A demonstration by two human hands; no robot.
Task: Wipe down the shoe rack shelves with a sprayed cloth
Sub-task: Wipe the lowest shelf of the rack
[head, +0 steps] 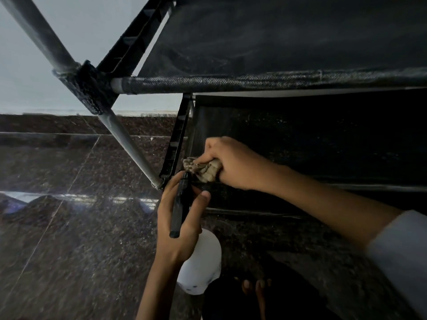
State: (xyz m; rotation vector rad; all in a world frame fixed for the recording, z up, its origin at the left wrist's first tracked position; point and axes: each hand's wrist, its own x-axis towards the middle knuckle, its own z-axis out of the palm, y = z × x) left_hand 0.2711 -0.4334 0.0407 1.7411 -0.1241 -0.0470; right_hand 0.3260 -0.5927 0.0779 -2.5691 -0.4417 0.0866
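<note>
With our right hand [227, 163] bunched round the crumpled beige cloth [205, 170] at the lower shelf's [300, 144] corner, we should press flat and sweep toward three o'clock, overlapping strokes. Our left hand [179, 224], at six o'clock of the cloth, grips the white spray bottle with black trigger head [199, 262], nozzle just beside it. The black fabric shoe rack [277, 42] looks dusty, streaked grey.

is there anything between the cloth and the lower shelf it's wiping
Nothing visible. The right hand grips the bunched cloth right at the front left corner of the lower shelf. The left hand holds the spray bottle just in front of the cloth, its black nozzle near it, not between cloth and shelf.
</note>
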